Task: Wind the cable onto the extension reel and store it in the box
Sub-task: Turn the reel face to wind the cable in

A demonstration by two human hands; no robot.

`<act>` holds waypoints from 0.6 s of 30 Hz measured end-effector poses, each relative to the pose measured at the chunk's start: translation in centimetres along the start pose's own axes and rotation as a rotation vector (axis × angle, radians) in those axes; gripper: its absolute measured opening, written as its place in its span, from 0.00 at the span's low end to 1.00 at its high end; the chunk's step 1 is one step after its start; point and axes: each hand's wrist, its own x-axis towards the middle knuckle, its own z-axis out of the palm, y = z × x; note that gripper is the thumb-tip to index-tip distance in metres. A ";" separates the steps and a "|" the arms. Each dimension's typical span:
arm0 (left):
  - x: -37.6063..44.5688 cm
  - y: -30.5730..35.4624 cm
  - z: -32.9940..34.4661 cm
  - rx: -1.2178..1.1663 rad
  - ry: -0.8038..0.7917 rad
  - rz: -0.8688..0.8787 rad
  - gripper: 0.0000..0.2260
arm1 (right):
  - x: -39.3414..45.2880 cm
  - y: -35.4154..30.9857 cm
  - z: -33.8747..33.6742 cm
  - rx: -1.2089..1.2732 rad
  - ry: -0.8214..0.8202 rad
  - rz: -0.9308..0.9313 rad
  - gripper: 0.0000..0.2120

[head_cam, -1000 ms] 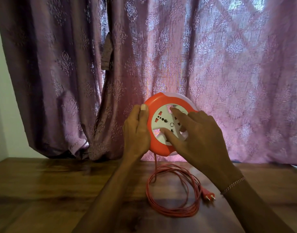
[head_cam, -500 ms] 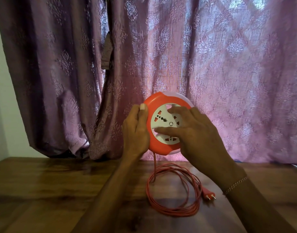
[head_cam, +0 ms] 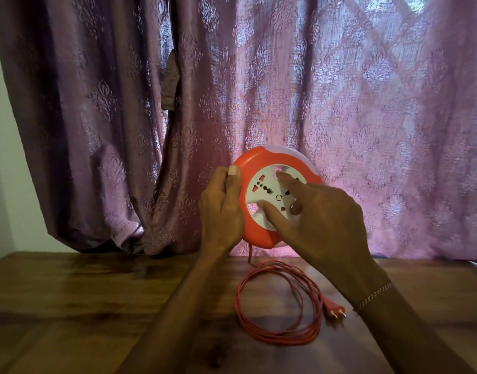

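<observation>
left hand [head_cam: 221,211] gripping reel [head_cam: 259,233] rim to steady it | right hand [head_cam: 323,220] fingertips spread on white hub, cranking | cable [head_cam: 275,300] loose on near tabletop [head_cam: 97,306]

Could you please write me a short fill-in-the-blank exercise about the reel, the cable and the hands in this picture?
1. The left hand grips the orange reel by its ____ edge.
2. The right hand has fingers on the reel's ____ socket face.
3. The loose cable lies coiled on the wooden ____.
4. Beside the coil lies a two-pin ____.

Answers: left; white; table; plug
</observation>
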 end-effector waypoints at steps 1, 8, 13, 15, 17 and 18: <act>0.0 0.1 0.0 -0.009 -0.004 -0.008 0.26 | 0.0 0.1 0.0 0.013 -0.001 -0.018 0.28; 0.2 0.3 -0.4 -0.047 0.011 -0.045 0.23 | 0.5 1.3 -0.5 0.149 -0.003 -0.338 0.13; 0.2 0.3 -0.4 -0.042 0.017 -0.065 0.22 | 0.6 1.0 -0.7 0.108 -0.205 -0.382 0.29; 0.2 0.2 -0.4 -0.045 0.016 -0.070 0.22 | 0.5 0.8 -0.8 0.071 -0.191 -0.373 0.29; 0.3 0.1 -0.4 -0.054 0.010 -0.076 0.23 | 0.5 0.8 -0.9 0.028 -0.174 -0.374 0.27; 0.3 0.1 -0.4 -0.059 0.007 -0.077 0.23 | 0.5 0.8 -1.0 0.005 -0.166 -0.376 0.26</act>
